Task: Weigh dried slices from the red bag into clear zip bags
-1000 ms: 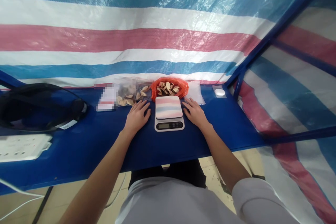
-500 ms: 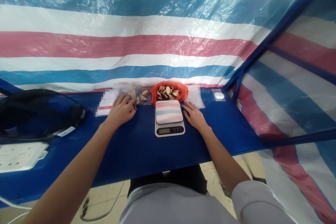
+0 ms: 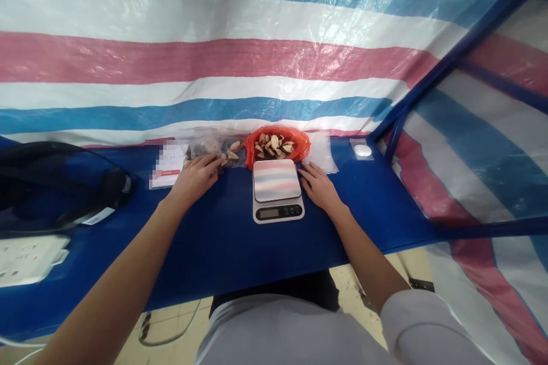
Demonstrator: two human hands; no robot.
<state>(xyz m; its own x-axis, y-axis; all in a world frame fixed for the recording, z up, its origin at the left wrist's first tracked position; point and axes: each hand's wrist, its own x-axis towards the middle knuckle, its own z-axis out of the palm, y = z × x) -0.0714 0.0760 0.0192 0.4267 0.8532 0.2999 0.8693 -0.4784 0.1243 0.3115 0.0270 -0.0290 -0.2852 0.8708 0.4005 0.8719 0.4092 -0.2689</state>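
My left hand [image 3: 197,178] lies with fingers stretched out at the near edge of a clear plastic bag [image 3: 204,144]. Pale, dark-edged dried slices [image 3: 232,155] show at that bag's right side; its other contents are partly hidden by my fingers and glare. Flat on the table, my right hand [image 3: 319,183] rests with fingers apart, just right of a white digital kitchen scale [image 3: 278,189]. The scale's striped, shiny top reflects the sheet behind, and nothing stands on it. Directly behind it sits an open orange-red plastic bag [image 3: 302,147] full of similar dried slices [image 3: 274,145].
Beyond my right hand lie clear flat bags [image 3: 324,154] and a small white object [image 3: 362,150] in a clear packet. A printed paper [image 3: 165,174], black headset [image 3: 107,205] and white power strip [image 3: 32,259] are at left. A striped sheet and blue frame enclose the blue table [image 3: 231,251].
My left hand has drawn back slightly towards me, showing more of the clear bag. My right hand stays beside the scale. The camera view has shifted a little.
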